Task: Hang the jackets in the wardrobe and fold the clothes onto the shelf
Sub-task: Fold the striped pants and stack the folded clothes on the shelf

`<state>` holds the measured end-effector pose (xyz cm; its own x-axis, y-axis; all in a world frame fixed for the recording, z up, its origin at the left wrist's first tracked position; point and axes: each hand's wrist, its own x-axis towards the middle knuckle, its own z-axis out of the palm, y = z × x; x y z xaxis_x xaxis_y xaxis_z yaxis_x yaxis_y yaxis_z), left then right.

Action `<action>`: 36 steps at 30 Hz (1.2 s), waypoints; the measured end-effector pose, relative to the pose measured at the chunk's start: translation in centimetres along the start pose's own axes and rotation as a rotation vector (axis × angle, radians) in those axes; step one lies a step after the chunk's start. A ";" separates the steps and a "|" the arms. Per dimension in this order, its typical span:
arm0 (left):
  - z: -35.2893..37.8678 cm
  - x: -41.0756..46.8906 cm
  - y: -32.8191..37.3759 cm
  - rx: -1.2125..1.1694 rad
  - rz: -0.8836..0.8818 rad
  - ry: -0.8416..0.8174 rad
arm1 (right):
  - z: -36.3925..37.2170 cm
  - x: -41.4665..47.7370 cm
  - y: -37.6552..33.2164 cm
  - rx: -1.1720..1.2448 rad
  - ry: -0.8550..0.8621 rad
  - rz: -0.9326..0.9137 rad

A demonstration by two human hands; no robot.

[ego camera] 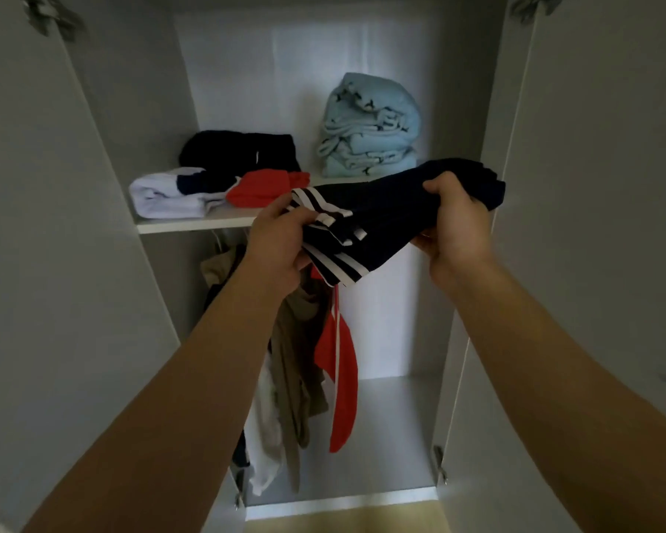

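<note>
Both your hands are up in front of the open wardrobe (516,148), at shelf (193,224) height.

- L hand (281,240): fingers curled, pinching the striped end of the folded navy garment (385,213). White stripes bunch at the thumb and run down the hanging edge below the hand.
- R hand (458,221): fingers clamped over the plain navy end, thumb underneath. Firm grasp.
- Garment: held in the air between the two hands, roughly level, R end a bit higher. It sits just in front of the shelf edge, right half of the compartment. Can't tell if it touches the shelf board.

On the shelf:
- white/navy folded piece (162,198) at front left
- red folded piece (262,188) just beside it, touching, toward centre
- black folded item (239,150) behind those two
- light blue stack (370,126) at back right, several folds high, well apart from the black item

Below the shelf, left side of the lower bay: hanging clothes, incl. a beige jacket (293,359), a red garment w/ white stripe (339,378), and something white (264,436) lowest. Hangers mostly hidden by your L forearm.

Doors open on both sides; hinges visible at bottom and top corners. Lighting dim, fabric detail on the dark pieces is poor.
</note>
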<state>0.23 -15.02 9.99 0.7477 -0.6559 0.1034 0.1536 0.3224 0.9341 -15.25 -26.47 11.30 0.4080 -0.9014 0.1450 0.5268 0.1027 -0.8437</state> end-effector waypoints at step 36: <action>4.2 29.5 -6.8 1.772 0.624 -0.184 | 3.7 31.6 10.6 -1.537 -0.263 -0.412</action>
<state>18.53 -39.47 8.15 0.3387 -0.8320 0.4395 -0.9194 -0.3919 -0.0333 6.03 -52.29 8.84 0.6305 -0.6495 0.4251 -0.5150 -0.7597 -0.3969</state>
